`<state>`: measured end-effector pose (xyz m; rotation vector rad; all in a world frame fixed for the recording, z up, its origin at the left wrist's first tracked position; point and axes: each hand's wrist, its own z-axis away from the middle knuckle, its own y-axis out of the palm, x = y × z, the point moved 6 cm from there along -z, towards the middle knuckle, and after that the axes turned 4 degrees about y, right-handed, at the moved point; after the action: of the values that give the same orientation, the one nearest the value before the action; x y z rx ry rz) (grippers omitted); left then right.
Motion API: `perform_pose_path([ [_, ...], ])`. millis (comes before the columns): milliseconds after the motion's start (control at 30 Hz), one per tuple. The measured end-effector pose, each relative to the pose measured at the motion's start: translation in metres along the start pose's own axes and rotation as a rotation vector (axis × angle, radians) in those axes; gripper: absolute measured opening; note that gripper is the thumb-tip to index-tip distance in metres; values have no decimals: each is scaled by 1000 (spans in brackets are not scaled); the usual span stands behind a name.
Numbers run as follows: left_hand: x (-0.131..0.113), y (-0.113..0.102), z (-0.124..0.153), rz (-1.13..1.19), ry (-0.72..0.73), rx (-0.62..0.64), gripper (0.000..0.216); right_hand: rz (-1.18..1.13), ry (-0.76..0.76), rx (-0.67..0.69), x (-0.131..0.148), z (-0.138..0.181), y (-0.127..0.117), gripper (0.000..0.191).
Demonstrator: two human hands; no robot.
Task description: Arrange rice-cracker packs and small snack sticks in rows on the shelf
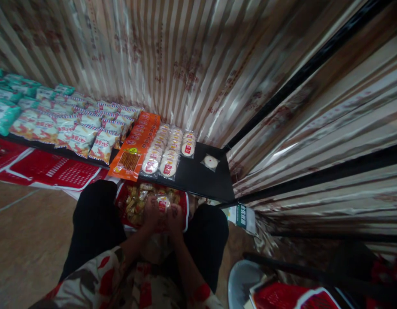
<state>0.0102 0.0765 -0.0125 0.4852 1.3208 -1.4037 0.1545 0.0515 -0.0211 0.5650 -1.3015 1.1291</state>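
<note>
Beneath a striped, pleated curtain point(172, 56), seated at a long black worktop point(204, 184), with dark-trousered knees point(92, 206) apart. Between the knees, just below the worktop's near edge, an open red bag point(186, 208) of small gold-toned wrapped snacks point(132, 206). Along the worktop, from left to right: a flat orange pouch point(148, 133) beyond a crowd of white snack bags with blue-striped edges point(103, 143) and teal snack bags point(5, 115), then rows of round white crackers point(169, 167) in clear wrappers, with a lone wrapped disc point(211, 162) near the right end.

Held over the open red bag, a clear-wrapped round cracker point(163, 203) with a red label: by its look, light and probably brittle, in slick, pliable film. Best taken, in all likelihood, at opposite edges of the wrapper, with little pressure on the middle.

To either side of it, left hand point(151, 210) and right hand point(174, 216), both apparently closed on the wrapper. Forearms point(184, 255) stretched forward from patterned sleeves point(98, 270), converging between the thighs; wrists close together, fingers bent inward. Too dim and blurred to tell exact fingertip placement.
</note>
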Motion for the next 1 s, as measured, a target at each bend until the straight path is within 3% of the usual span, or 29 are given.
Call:
perform_pose_path([
  [200, -8, 6, 9, 42, 22, 8, 32, -39, 19, -1, 14, 5, -11, 24],
  [400, -23, 8, 12, 79, 142, -19, 28, -164, 35, -24, 28, 10, -18, 20],
  [633, -26, 17, 12, 76, 196, -21, 26, -206, -39, -60, 36, 7, -27, 33],
  [800, -23, 23, 13, 27, 142, 36, 27, -158, -102, -82, 42, 9, -24, 38],
  [1000, -18, 25, 9, 117, 106, 47, 24, -150, -116, 9, 44, 14, -11, 33],
])
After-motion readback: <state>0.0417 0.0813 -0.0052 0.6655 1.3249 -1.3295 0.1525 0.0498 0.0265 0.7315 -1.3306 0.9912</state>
